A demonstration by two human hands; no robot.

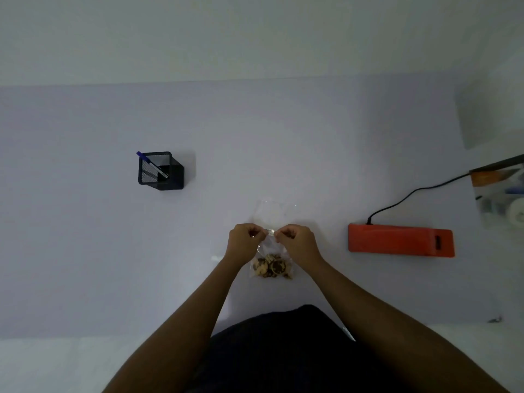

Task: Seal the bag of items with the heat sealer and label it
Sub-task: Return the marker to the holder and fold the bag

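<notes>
A clear plastic bag (270, 266) with brown cookies in its lower part lies on the white table (85, 236), right in front of me. My left hand (244, 241) and my right hand (297, 241) each pinch a corner of the bag's top edge, fingers curled shut on it. An orange heat sealer (400, 240) lies flat to the right of the bag, apart from both hands, with a black cable (411, 194) running back to the right. A small white strip (217, 258) lies beside my left wrist; what it is cannot be told.
A black mesh pen holder (161, 171) with a blue pen (152, 164) stands at the far left. Another clear plastic sheet or bag (275, 212) lies just beyond my hands. A box of supplies (500, 191) sits at the right edge.
</notes>
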